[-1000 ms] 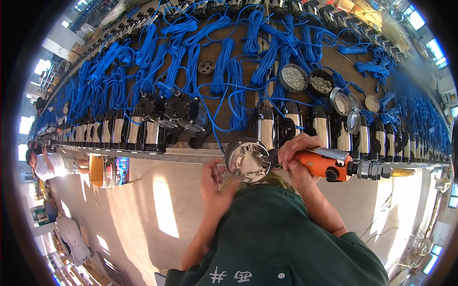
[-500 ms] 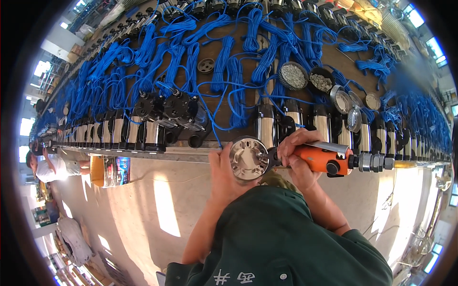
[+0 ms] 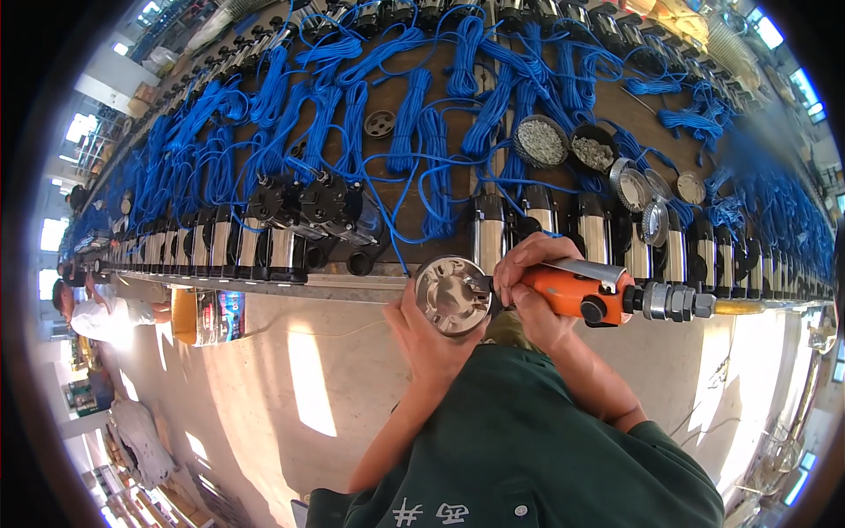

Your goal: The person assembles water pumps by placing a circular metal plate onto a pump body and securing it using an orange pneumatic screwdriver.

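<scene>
My left hand (image 3: 433, 345) grips a round, shallow metal cover (image 3: 451, 295) with slots around its rim, its hollow face turned up to me. In my right hand (image 3: 534, 290) is an orange air tool (image 3: 556, 292) with a silver lever along its top and a metal hose fitting (image 3: 678, 302) at its right end. The tool's dark head meets the cover's right edge; the exact contact there is partly hidden by my right fingers. Both hands are just in front of the bench's near edge.
Steel pump bodies (image 3: 490, 231) line the bench edge (image 3: 343, 289), with bundles of blue cable (image 3: 409, 119) behind them. Two black pumps (image 3: 330, 207) stand left of centre. Bowls of small metal parts (image 3: 540, 141) and loose metal covers (image 3: 634, 189) lie to the right. A person (image 3: 101, 315) is at far left.
The cover has shifted slightly left and down and turned in my left hand. My right hand has brought the air tool a little to the left with it.
</scene>
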Motion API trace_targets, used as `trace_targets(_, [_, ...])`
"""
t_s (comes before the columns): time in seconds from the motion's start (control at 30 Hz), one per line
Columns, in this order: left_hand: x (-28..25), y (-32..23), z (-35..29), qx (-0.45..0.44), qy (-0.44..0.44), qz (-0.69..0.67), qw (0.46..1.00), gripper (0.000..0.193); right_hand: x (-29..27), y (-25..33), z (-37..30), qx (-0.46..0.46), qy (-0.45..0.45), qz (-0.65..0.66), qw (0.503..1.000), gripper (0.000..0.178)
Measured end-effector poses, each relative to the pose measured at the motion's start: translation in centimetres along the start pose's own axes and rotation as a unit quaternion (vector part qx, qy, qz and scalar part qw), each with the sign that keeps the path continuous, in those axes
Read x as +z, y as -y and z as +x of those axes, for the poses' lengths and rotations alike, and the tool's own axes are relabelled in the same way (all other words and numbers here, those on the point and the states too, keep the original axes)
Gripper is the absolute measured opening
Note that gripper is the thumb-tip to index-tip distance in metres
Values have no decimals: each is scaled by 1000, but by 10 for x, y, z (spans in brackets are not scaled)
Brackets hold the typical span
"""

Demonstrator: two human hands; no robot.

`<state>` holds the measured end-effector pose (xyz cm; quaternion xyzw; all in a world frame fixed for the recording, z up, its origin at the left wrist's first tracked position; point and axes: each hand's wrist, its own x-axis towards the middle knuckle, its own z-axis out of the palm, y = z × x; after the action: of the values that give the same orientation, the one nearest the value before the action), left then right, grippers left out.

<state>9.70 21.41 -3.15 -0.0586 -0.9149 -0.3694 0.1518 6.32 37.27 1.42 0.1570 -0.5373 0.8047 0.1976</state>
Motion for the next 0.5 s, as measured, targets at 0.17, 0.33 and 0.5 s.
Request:
trace_targets(0.17, [7,-1,-9,-53,-31,-14,998,103,5,0,7,4,24,0,1000,35])
trace_targets(0.33, [11,-2,-12,-66,-49,-5,997,104,7,-5,11,14,44,0,999,35])
trace_targets(0.5, [8,6,-10,-35,-36,-27,998,103,9,-8,14,4,68,-12,998,35])
